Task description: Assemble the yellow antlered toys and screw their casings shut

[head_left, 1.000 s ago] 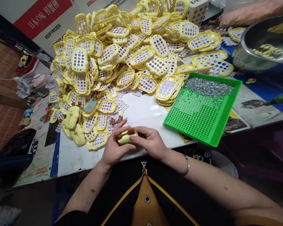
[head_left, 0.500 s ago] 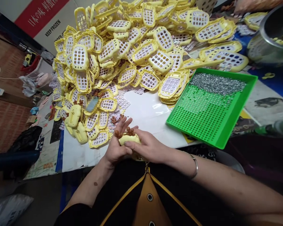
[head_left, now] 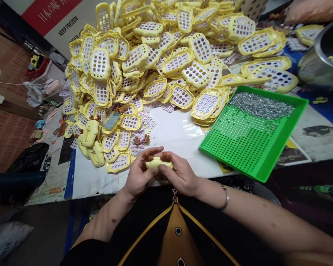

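Observation:
Close to my body, over the table's front edge, both hands are closed around a yellow plastic toy phone casing [head_left: 158, 162]. My left hand [head_left: 138, 173] grips its left end and my right hand [head_left: 184, 173] its right end. Both thumbs press on the near side. Brown antler-like parts [head_left: 165, 156] stick up at its far edge, partly covered by fingers. The casing's underside is hidden. Just beyond my hands lies a loose brown antler piece [head_left: 141, 140], beside small printed key sheets [head_left: 148, 122].
A large heap of yellow casings with white keypads [head_left: 155, 88] covers the back and left. Closed yellow casings [head_left: 90, 133] lie at the left. On the right, a green perforated tray [head_left: 238, 147] holds many small screws [head_left: 262, 105]. A metal pot [head_left: 308, 66] stands at far right.
My left fingers have folded in from spread to wrapped round the casing. My right hand has shifted slightly right, its fingers now at the right antler part. The view has shifted slightly.

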`<state>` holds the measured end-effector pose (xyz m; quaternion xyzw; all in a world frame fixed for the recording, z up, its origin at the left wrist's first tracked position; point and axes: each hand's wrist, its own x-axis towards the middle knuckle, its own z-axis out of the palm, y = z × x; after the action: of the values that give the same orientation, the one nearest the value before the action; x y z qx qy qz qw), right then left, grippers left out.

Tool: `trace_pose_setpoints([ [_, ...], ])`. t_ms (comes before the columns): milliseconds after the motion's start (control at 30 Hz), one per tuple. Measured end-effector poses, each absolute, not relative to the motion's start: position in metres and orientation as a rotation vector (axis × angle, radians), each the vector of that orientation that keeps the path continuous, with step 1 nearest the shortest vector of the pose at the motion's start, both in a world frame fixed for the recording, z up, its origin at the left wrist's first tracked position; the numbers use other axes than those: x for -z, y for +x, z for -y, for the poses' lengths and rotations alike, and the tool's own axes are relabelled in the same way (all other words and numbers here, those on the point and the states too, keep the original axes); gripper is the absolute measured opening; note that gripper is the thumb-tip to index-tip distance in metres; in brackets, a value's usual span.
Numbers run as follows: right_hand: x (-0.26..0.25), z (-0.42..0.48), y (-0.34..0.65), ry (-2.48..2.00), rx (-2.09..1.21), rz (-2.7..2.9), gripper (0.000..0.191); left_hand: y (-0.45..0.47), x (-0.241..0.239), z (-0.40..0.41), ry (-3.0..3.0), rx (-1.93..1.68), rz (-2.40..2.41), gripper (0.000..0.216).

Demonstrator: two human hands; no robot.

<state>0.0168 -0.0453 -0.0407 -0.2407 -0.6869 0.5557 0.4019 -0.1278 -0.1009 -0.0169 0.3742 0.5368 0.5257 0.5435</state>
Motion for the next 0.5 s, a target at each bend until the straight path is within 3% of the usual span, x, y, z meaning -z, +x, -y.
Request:
trace_pose_setpoints([
  [133,0.045,0.037,0.023,-0.574,-1.381,1.705,0.021,-0.131,0.012,0.104,1.335,-1.187,-1.616,0.027],
  [300,0.047,0.040,0.020,-0.672,-1.387,1.570,0.016,-0.131,0.011,0.103,1.954,-1.115,-1.765,0.024],
  [500,0.057,0.034,0.020,-0.705,-1.491,1.551,0.024,-0.136,0.015,0.098,1.755,-0.972,-1.766,0.031],
])
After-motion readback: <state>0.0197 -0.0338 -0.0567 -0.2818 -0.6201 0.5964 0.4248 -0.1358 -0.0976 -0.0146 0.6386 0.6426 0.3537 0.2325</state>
